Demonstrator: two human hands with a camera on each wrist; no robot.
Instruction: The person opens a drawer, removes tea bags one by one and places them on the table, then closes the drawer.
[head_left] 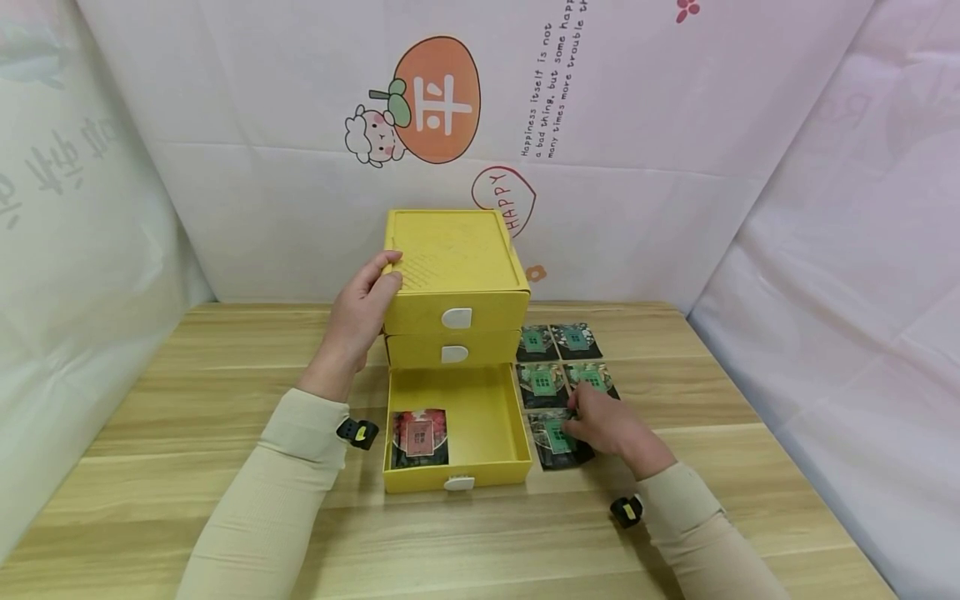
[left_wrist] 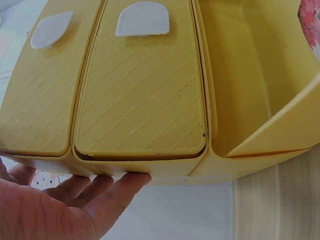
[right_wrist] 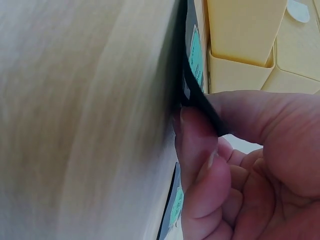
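Note:
A yellow drawer unit (head_left: 457, 258) has its bottom drawer (head_left: 487, 425) pulled out. In that drawer, on the left, lies a sachet with a red label (head_left: 420, 438). My left hand (head_left: 360, 312) rests against the unit's left side near the top; in the left wrist view its fingers (left_wrist: 117, 195) press along the side wall. Right of the drawer, my right hand (head_left: 611, 425) pinches the edge of a black sachet with a green label (head_left: 557, 440) between thumb and fingers. In the right wrist view this sachet (right_wrist: 195, 70) is tilted, its near edge lifted off the table.
Several more green-label sachets (head_left: 542, 384) lie in rows beside the unit, behind my right hand. The upper two drawers with white tabs (head_left: 456, 317) are closed. A white printed cloth (head_left: 300, 192) hangs behind the wooden table (head_left: 187, 467).

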